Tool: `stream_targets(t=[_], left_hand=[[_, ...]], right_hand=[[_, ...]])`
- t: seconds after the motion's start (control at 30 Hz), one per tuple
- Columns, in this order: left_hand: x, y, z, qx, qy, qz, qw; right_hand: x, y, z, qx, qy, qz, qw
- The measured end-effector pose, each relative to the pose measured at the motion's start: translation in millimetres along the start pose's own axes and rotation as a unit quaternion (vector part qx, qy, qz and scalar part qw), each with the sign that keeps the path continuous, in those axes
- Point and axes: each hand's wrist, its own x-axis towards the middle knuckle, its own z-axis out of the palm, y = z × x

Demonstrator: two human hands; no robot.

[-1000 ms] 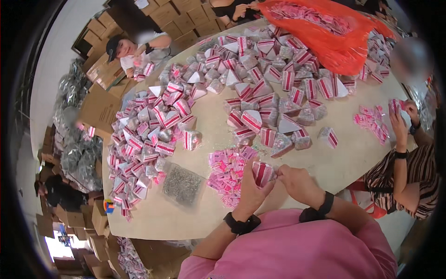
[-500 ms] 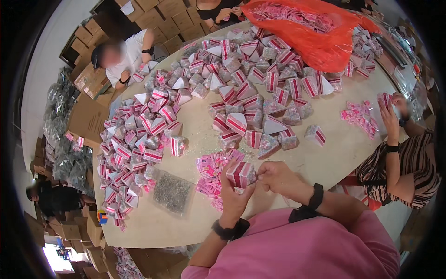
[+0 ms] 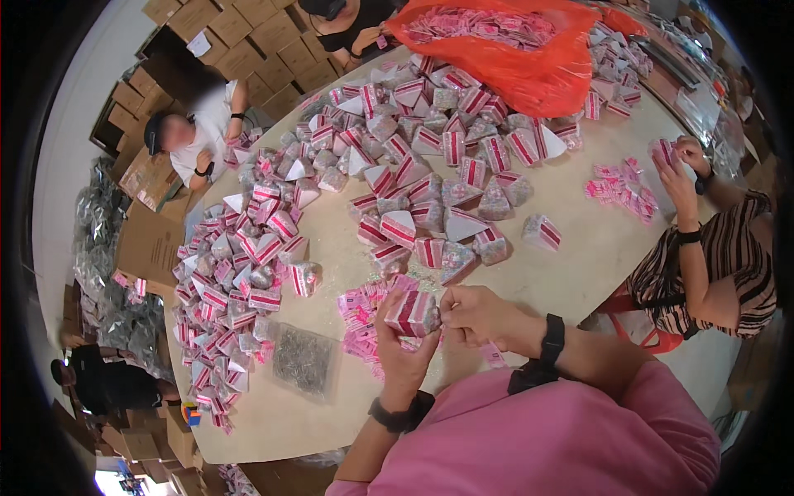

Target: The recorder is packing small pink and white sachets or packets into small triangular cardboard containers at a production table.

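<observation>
My left hand is wrapped round a wedge-shaped piece that looks like a slice of cake, white and pale pink with dark pink bands. At its right end my right hand is closed in a pinch; what lies between the fingertips is too small to make out. Pink printed cards are spread on the table beside my left hand. A single pink card lies just below my right hand. Left of the cards is a clear bag of small metal-coloured parts.
Many similar wedges cover the pale table, heaped at left and back. A red plastic bag of pink cards lies at the far side. Co-workers sit around, including a person in stripes at right. Cardboard boxes stand behind.
The whole view has shifted, so the table's contents sit further left. My left hand still holds the wedge, slightly turned. A pink card below my right hand now shows more fully.
</observation>
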Motion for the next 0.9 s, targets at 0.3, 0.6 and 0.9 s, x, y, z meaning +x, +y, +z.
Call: stream_targets(t=[0.3,0.6,0.9], left_hand=[[0,-1,9,-0.117,-0.007,-0.005,0.993],[-2,-4,16,-0.126,0.003,-0.002,0.992],[-9,-6,11,0.040,-0.014,0.051,0.998]], right_hand=[[-5,9,2,0.031,0.028,-0.078,0.996],[-20,2,-8,0.034,-0.031,-0.085,0.995],[-25,22,1,-0.107,0.105,-0.150,0.977]])
